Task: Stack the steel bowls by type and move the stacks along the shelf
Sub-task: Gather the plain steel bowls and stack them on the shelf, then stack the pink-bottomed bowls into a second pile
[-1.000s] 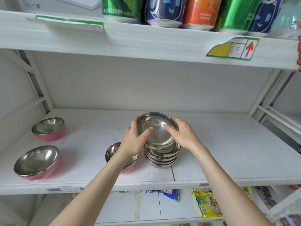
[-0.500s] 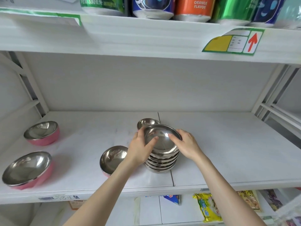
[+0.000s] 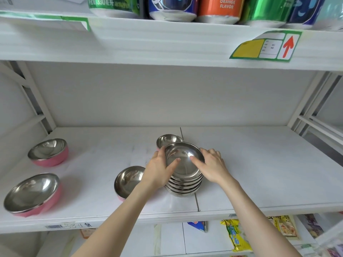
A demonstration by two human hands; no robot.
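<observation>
A stack of plain steel bowls (image 3: 182, 184) stands near the front middle of the white shelf (image 3: 259, 173). My left hand (image 3: 159, 170) grips its left side and my right hand (image 3: 211, 166) its right side, thumbs inside the top bowl. Just left of the stack sits a pink-sided steel bowl (image 3: 128, 179), partly hidden by my left wrist. Another small bowl (image 3: 168, 140) stands right behind the stack. Two more pink-sided bowls rest at the far left, one in front (image 3: 32, 194) and one behind (image 3: 48, 152).
An upper shelf (image 3: 167, 43) with drink cans (image 3: 219, 8) hangs close overhead. A metal upright (image 3: 37, 101) bounds the left end, another frame (image 3: 306, 108) the right. Snack packets (image 3: 235, 236) lie on the shelf below. The shelf's right half is bare.
The top bowl, held tilted above the stack a second ago, now sits nested on it. Both hands came down with it. The camera view shifted, showing the small bowl behind.
</observation>
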